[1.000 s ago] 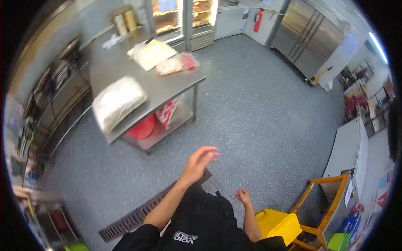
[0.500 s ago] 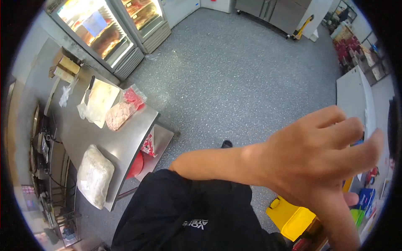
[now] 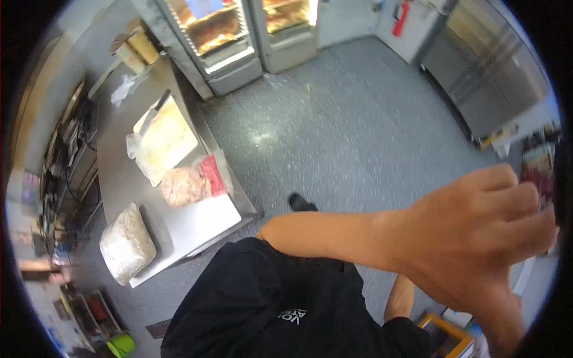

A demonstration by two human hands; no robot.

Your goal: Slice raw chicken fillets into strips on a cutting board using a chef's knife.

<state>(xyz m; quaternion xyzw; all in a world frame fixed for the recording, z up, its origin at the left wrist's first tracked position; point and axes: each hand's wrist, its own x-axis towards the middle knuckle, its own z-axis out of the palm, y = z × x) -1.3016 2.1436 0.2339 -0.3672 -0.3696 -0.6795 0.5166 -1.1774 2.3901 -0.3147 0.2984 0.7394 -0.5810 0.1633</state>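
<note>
My left hand [image 3: 462,232] is close up at the right, its forearm crossing in front of my black shirt. The fingers bend loosely and the thumb points down, apart from them. Nothing shows in this hand, though its palm and fingertips are hidden. Below its wrist, part of my right forearm [image 3: 400,297] shows; my right hand is out of sight. Away to the left, a steel table [image 3: 113,167] bears a white cutting board [image 3: 170,136] with a knife [image 3: 154,114] on it. Beside the board lie a clear bag of pale meat [image 3: 184,186] and a red package [image 3: 213,175].
A bulging clear bag [image 3: 126,246] rests at the table's near end, with cartons [image 3: 134,53] at its far end. Lit glass-door fridges [image 3: 221,43] stand beyond. A steel cabinet [image 3: 489,65] and a fire extinguisher [image 3: 400,19] are far right; a green bucket [image 3: 122,345] is lower left.
My view has turned, so the fridges and steel cabinet sit further right. The yellow bin has left view and the green bucket has appeared. My left arm stays stretched across, its hand slightly further right.
</note>
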